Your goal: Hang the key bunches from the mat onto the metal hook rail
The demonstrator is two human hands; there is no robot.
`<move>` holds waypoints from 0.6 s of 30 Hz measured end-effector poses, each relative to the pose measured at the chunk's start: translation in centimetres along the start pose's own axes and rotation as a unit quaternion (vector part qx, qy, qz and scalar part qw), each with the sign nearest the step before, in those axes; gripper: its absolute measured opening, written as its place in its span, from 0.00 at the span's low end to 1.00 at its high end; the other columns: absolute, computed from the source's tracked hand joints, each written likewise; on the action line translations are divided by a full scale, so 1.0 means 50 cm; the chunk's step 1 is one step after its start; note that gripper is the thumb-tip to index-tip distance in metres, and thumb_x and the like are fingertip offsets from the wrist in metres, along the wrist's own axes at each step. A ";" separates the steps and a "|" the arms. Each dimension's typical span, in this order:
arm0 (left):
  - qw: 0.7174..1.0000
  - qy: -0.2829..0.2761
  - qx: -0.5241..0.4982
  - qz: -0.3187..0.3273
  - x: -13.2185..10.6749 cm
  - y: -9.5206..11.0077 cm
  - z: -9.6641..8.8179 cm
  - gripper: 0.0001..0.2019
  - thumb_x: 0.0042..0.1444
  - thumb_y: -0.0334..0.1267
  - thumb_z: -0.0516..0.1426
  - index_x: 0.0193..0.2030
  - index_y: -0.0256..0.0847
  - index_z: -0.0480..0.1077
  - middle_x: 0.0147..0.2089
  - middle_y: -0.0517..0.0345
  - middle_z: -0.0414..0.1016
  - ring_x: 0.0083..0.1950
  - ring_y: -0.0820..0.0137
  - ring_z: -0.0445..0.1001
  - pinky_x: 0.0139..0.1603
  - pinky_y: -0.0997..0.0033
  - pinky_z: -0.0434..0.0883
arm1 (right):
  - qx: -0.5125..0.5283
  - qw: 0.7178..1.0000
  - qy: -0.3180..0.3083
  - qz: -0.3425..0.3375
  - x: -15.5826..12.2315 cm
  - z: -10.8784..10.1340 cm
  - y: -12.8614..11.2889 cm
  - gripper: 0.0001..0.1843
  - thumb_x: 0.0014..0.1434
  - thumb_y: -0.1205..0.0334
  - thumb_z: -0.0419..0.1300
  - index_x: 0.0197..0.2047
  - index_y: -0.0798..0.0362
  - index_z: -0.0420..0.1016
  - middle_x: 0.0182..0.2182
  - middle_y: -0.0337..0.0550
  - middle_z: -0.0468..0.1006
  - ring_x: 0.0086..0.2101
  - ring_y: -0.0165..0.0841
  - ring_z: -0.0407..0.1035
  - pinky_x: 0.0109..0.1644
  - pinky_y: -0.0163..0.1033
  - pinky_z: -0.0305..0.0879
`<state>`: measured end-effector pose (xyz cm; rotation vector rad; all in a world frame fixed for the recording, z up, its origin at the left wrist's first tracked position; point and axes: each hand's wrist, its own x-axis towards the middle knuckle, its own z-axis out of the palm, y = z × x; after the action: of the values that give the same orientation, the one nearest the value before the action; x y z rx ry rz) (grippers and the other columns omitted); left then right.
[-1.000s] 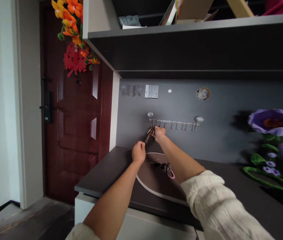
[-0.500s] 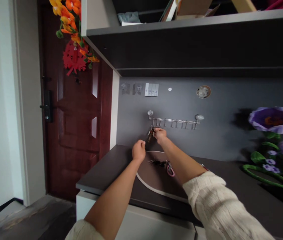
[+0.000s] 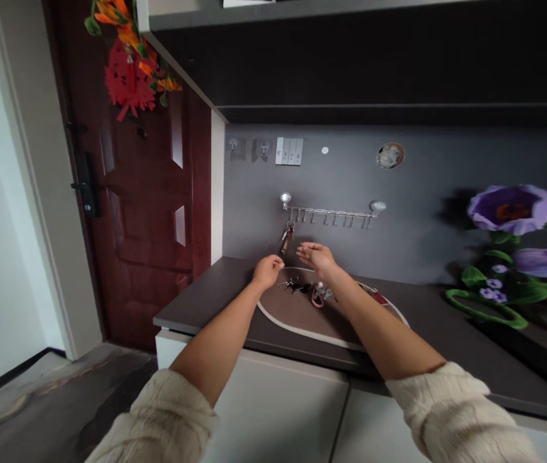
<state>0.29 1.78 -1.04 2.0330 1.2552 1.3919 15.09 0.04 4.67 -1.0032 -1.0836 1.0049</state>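
Note:
A bunch of keys with a brown fob point(image 3: 286, 239) hangs from the leftmost hook of a chrome hook rail point(image 3: 331, 211) on the grey wall. My right hand point(image 3: 316, 256) hovers just right of and below it, fingers stretched out, holding nothing. My left hand point(image 3: 268, 270) is loosely curled above the left edge of an oval brown mat point(image 3: 302, 312) on the dark countertop. Another bunch of keys point(image 3: 293, 284) and a pink carabiner point(image 3: 318, 296) lie on the mat between my hands.
A dark red door point(image 3: 143, 193) with a black handle and a red ornament stands at the left. Light switches point(image 3: 288, 151) sit on the wall above the rail. Purple artificial flowers point(image 3: 515, 212) stand at the right. A dark shelf overhangs the countertop point(image 3: 196, 302).
My right hand has let go of the keys with the fob, which now hang on the rail's hook, and has drawn back and opened. The camera view has tilted downward.

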 end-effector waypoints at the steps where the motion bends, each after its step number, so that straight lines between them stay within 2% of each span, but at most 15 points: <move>1: 1.000 -0.013 0.000 0.002 -0.002 -0.001 0.001 0.06 0.47 0.34 0.53 0.31 0.37 0.70 0.28 0.57 0.71 0.29 0.74 0.67 0.33 0.74 0.63 | -0.011 1.000 -0.006 -0.002 -0.009 -0.006 0.005 0.05 0.48 0.73 0.54 0.28 0.55 0.67 0.25 0.42 0.74 0.25 0.26 0.68 0.32 0.33 0.66; 8: 0.993 -0.102 0.042 0.031 -0.013 -0.001 0.006 0.08 0.45 0.35 0.54 0.31 0.36 0.71 0.27 0.58 0.71 0.28 0.74 0.66 0.32 0.75 0.62 | -0.167 0.984 -0.041 -0.051 -0.039 -0.043 0.058 0.05 0.46 0.71 0.55 0.29 0.58 0.69 0.23 0.40 0.73 0.23 0.24 0.65 0.29 0.30 0.61; 10: 0.988 -0.128 0.076 0.042 -0.016 -0.001 0.005 0.09 0.45 0.36 0.55 0.32 0.36 0.72 0.27 0.58 0.71 0.28 0.74 0.65 0.30 0.75 0.61 | -0.243 0.966 -0.041 -0.078 -0.036 -0.050 0.072 0.05 0.46 0.70 0.56 0.30 0.58 0.70 0.23 0.39 0.73 0.24 0.24 0.65 0.30 0.30 0.61; 14: 0.974 -0.172 0.129 0.072 -0.016 -0.001 0.004 0.10 0.46 0.38 0.54 0.32 0.36 0.73 0.26 0.58 0.72 0.27 0.75 0.64 0.29 0.76 0.59 | -0.390 0.913 -0.039 -0.112 -0.030 -0.053 0.081 0.07 0.47 0.70 0.55 0.32 0.57 0.72 0.27 0.41 0.75 0.27 0.25 0.66 0.34 0.31 0.60; 18: 0.966 -0.199 0.147 0.078 -0.014 -0.004 0.007 0.12 0.48 0.40 0.52 0.31 0.36 0.74 0.26 0.58 0.72 0.27 0.74 0.64 0.30 0.76 0.58 | -0.472 0.873 -0.037 -0.112 -0.034 -0.049 0.078 0.09 0.47 0.70 0.56 0.33 0.56 0.73 0.30 0.42 0.76 0.30 0.27 0.68 0.36 0.31 0.59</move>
<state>0.41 1.36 -1.71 2.5019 1.1932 0.8240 16.68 -1.00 0.14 -1.5601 -1.7747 0.2699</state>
